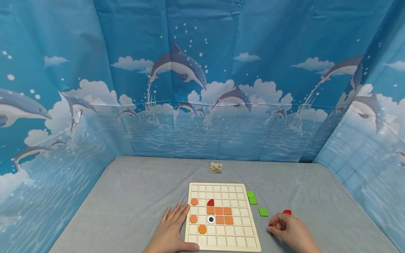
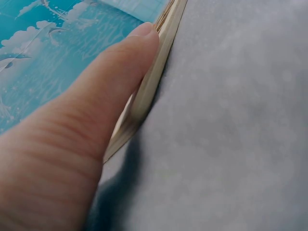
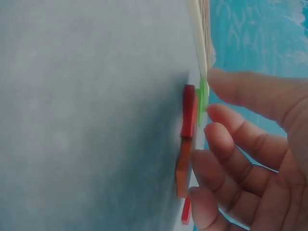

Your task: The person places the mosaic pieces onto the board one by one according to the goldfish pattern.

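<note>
A pale wooden grid board lies on the grey cloth. My left hand rests at its left side, fingers spread and straight, the thumb on the near left corner. Set in the grid are orange squares, orange round pieces, a dark red quarter-circle and a white disc with a black centre. To the right of the board, my right hand reaches down over loose pieces, thumb and fingertips apart. Close by its fingertips are a red piece and an orange piece.
Green square tiles lie along the board's right side. Another red piece shows just beyond my right hand. A small printed card lies behind the board. A blue dolphin curtain hangs around the table.
</note>
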{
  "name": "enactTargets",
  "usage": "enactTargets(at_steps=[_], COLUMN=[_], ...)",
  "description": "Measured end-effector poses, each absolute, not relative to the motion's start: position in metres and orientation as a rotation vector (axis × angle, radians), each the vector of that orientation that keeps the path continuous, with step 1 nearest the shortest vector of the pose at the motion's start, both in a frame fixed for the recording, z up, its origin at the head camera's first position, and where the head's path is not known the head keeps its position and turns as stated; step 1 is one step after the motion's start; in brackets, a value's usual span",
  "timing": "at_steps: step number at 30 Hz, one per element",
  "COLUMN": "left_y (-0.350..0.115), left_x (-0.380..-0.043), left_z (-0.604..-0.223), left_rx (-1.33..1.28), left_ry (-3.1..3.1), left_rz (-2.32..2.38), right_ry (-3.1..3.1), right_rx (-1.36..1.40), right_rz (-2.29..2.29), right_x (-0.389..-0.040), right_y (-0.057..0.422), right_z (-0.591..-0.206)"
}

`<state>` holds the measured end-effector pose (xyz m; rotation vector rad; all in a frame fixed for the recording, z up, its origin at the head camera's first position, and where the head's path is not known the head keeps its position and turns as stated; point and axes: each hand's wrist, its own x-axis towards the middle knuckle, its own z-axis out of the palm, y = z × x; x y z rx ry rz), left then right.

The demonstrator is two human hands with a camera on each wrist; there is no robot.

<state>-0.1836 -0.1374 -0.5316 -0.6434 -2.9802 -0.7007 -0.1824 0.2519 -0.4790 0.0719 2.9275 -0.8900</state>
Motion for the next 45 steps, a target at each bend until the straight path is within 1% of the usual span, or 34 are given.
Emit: enactTargets(at_steps=[7, 29, 37, 45], left_y=[-0.1375, -0.1371, -0.1367, -0.1366], left_x=[-0.1838, -0.1834, -0.1832, -0.1824], left_z=[-0.5307, -0.5307, -0.5305, -0.5295], left_rx=[-0.653, -0.651, -0.649, -0.653], left_ry=[-2.976, -2.974, -2.966, -2.953], left_rz=[-0.718, -0.711, -0.714, -0.713], right_ry=[2.920, 2.895, 2.915, 2.915], right_rx=[0.085, 0.065, -0.049, -0.295], right_rz=[-0.806, -0.786, -0.771, -0.762], right_x=[-0.1815, -0.1816, -0.1807, -0.1771], right_y=[0.2535, 0.2564, 0.2539, 0.2591], right_z=[-0.4823, -0.4842, -0.4832, -0.4842])
